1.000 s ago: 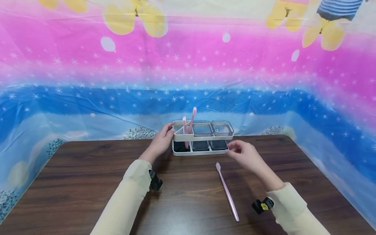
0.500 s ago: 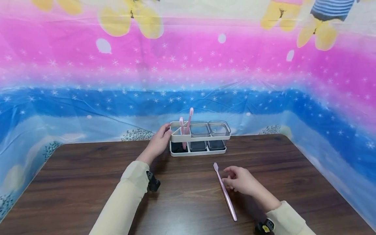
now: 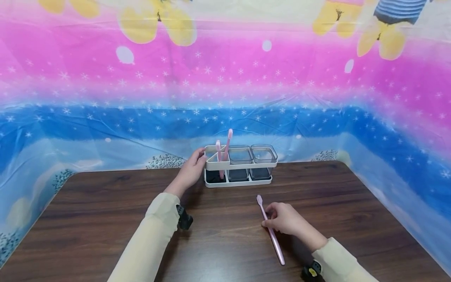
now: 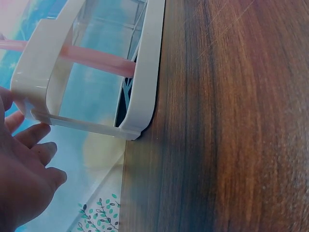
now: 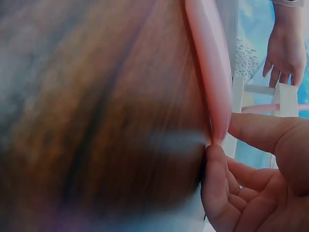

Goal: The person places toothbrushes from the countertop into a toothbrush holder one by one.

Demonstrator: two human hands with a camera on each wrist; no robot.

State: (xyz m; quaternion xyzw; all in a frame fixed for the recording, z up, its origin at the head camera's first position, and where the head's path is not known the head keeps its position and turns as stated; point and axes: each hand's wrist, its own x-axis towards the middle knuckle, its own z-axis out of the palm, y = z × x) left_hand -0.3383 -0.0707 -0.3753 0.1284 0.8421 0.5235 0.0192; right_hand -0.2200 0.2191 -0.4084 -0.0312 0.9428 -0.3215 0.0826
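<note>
A pink toothbrush (image 3: 275, 243) lies lengthwise on the table, its head pointing toward the back. My right hand (image 3: 288, 220) pinches its handle; in the right wrist view the thumb (image 5: 256, 131) and forefinger meet on either side of the pink handle (image 5: 210, 63). Behind it stands a white two-level toothbrush rack (image 3: 246, 165). Fairly straight fingers of my left hand (image 3: 190, 170) touch the rack's left end, and the left wrist view has the fingertips at its upper band (image 4: 31, 79). Two pink toothbrushes, a taller one (image 3: 230, 134) and a shorter one (image 3: 218, 146), stand in the rack's left section.
Two clear cups, one in the middle (image 3: 240, 155) and one at the right (image 3: 264, 153), sit in the rack. The dark wood table (image 3: 141, 219) ends just behind it. A printed cloth (image 3: 176, 117) hangs beyond the back edge.
My right hand has left the rack's right end, come down toward me to the lying toothbrush and closed finger and thumb on its handle. The left hand stays at the rack.
</note>
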